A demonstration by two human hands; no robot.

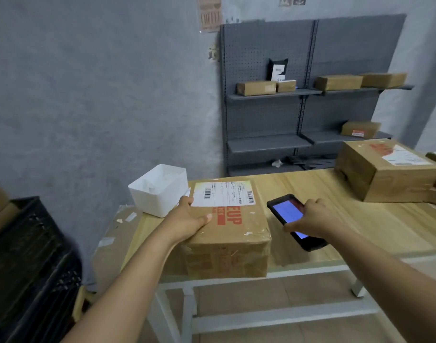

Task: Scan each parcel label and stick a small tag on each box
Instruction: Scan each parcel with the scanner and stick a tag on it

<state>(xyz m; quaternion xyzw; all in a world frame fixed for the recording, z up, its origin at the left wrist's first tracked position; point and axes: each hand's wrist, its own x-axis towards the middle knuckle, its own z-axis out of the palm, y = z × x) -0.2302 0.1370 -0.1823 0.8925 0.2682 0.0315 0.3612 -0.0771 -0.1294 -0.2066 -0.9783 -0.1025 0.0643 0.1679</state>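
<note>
Hands come first, both out over the wooden table point(311, 189). Left hand point(187, 220) rests on the near-left top edge of a cardboard parcel point(234, 233), thumb laid across the top and fingers around the left side, gripping it. Right hand point(311, 216) curls over a black handheld scanner point(295, 220), its blue screen lit, just right of the parcel. Beyond the left fingertips lies the white shipping label point(224, 193). Left of that hand stands a white bin point(160, 190). Farther right of the scanner sits another labelled box point(385, 169); behind, grey shelves point(269, 92) carry more parcels.
</note>
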